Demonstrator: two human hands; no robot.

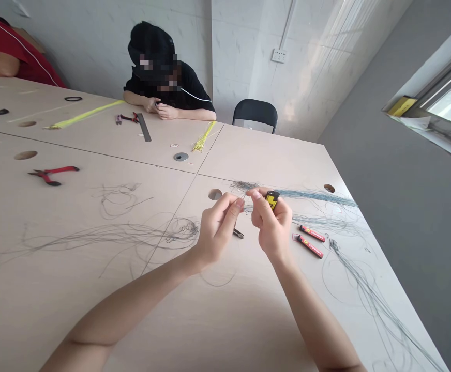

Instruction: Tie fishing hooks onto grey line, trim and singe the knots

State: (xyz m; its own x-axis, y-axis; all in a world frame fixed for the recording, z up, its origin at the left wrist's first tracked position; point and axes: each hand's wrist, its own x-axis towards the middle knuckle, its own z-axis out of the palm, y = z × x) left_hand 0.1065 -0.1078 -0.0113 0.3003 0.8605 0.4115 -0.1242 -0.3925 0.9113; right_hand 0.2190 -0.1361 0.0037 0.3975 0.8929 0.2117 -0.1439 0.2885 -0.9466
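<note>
My left hand (pixel 218 225) is closed in a pinch, thumb against forefinger, on what looks like the end of a thin strand. Close by on its right, my right hand (pixel 271 227) is wrapped round a yellow and black lighter (pixel 272 200), its forefinger and thumb reaching toward the left fingertips. Below them on the table lies a small dark metal tool (pixel 238 234), partly hidden by my left hand. Behind my hands runs a bundle of teal strands (pixel 314 196) with a tangled dark end. Two red lighters (pixel 312 233) lie to the right.
Loose grey strands (pixel 93 235) spread left, and another bundle (pixel 369 289) trails along the right edge. Red-handled pliers (pixel 53 174) lie at left. Across the table (pixel 272 150) sits a person in black near a ruler (pixel 145 127) and yellow strands (pixel 203 137). Table holes (pixel 215 194) show.
</note>
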